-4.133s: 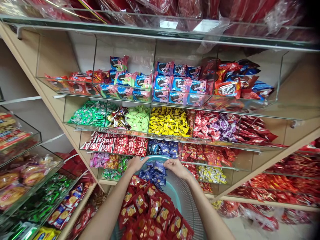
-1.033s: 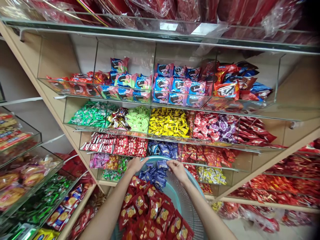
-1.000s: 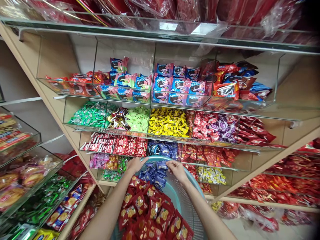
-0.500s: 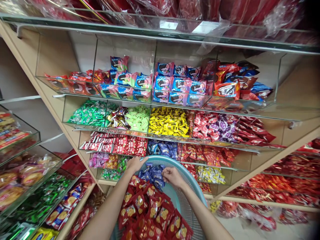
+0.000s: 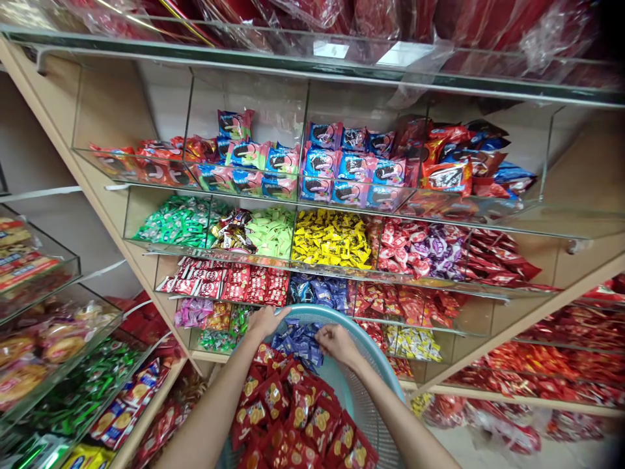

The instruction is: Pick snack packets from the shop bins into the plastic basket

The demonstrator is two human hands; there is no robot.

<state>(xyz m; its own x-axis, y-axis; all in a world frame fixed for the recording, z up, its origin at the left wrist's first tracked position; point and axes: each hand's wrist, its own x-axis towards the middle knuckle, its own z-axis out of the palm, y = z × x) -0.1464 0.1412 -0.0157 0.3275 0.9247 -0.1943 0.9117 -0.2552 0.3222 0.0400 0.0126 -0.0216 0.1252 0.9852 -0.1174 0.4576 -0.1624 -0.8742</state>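
Note:
A blue-green plastic basket (image 5: 378, 365) stands in front of me, tilted in view. Many red packets with an orange-slice print (image 5: 293, 410) fill its near part. Beyond them lies a pile of small dark-blue packets (image 5: 299, 342). My left hand (image 5: 266, 322) grips the basket's far left rim, its thumb along the edge and its other fingers hidden outside. Inside the basket, my right hand (image 5: 336, 343) is closed at the right side of the blue pile. Whatever its curled fingers hold cannot be made out.
Glass-fronted shelves rise behind the basket. They hold yellow sweets (image 5: 332, 240), green sweets (image 5: 178, 221), blue biscuit packs (image 5: 322, 163) and blue packets (image 5: 322, 291) just above the rim. Another shelf (image 5: 63, 365) stands at left. Bagged goods (image 5: 508, 420) lie on the floor at right.
The blue packets in the basket lie slightly differently beside my right hand. Both hands stay almost in place, and the view has shifted very slightly.

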